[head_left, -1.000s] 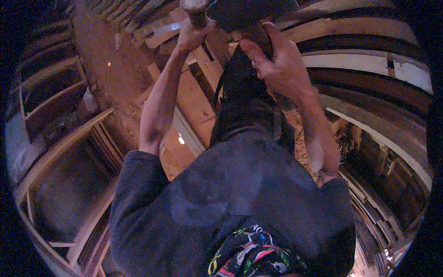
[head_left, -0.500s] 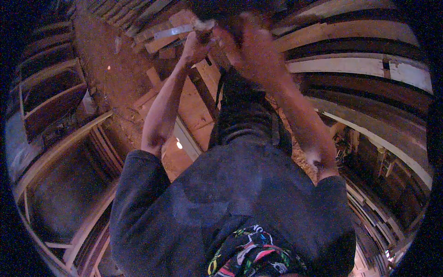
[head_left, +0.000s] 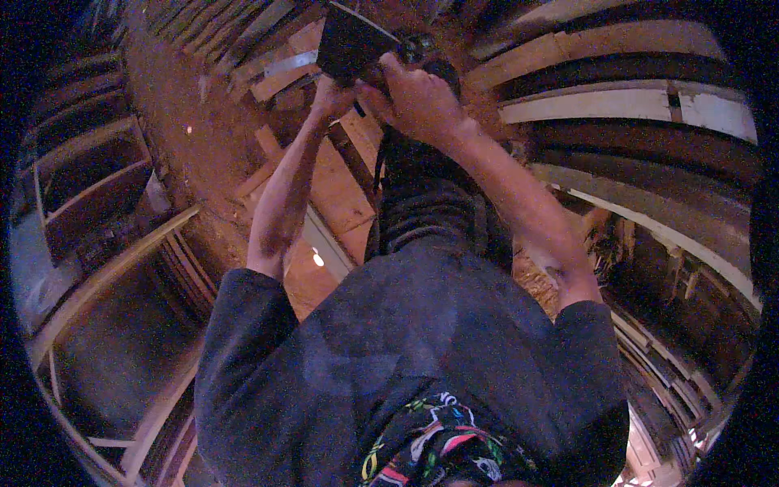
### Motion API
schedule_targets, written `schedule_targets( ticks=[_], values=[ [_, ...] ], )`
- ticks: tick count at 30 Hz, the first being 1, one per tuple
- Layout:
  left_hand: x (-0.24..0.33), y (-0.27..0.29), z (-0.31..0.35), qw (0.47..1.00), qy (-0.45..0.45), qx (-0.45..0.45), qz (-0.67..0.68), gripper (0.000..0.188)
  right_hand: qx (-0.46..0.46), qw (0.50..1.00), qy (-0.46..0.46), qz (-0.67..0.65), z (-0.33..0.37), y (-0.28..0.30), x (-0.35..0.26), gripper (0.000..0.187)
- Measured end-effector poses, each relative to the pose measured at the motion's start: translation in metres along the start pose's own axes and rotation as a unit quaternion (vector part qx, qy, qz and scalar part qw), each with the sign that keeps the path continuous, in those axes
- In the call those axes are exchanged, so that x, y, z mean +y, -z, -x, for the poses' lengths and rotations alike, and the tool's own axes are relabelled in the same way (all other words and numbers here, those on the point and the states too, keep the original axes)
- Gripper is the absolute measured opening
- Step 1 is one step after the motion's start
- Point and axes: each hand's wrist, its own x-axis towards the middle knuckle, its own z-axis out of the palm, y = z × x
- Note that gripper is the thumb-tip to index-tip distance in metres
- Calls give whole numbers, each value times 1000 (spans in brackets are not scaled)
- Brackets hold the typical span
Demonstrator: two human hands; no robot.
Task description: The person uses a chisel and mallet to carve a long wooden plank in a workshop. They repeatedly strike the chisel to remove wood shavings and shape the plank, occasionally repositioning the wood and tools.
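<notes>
A dark, flat, four-sided panel with a thin pale edge is held up at the top of the view; its exact kind does not show. My left hand is closed at the panel's lower left corner, its fingertips partly hidden. My right hand grips the lower right side with bent fingers, close to my left hand. Just beyond the right knuckles is a round black object, too dark to name. Below the hands, my dark-clothed legs stand beside wooden boards.
Long boards are stacked along the right. At the left stand an open wooden frame and a large dark panel with wooden edging. Reddish-brown ground runs between them. Offcuts and a pale metallic strip lie near my left hand.
The dark panel has come into clear view between my hands. My right hand, blurred before, has moved slightly down and left and steadied. My left hand has dropped a little.
</notes>
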Motion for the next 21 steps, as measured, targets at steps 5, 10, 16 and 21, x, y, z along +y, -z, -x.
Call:
schedule_targets(
  ticks=[5, 10, 16, 21],
  values=[
    [-6, 56, -47, 973, 181, 51, 135, 15, 116, 991, 46, -40, -28, 14, 18, 52],
    [48, 96, -96, 995, 63, 25, 79, 9, 128, 972, -12, -195, -24, 60, 0, 40],
    [85, 112, -119, 986, 111, 48, 119, 15, 164, 952, 13, -257, -27, 89, -35, 39],
    [41, 127, -115, 998, 8, -43, -45, 27, 176, 955, 44, -236, -23, 88, -53, 40]
  ],
)
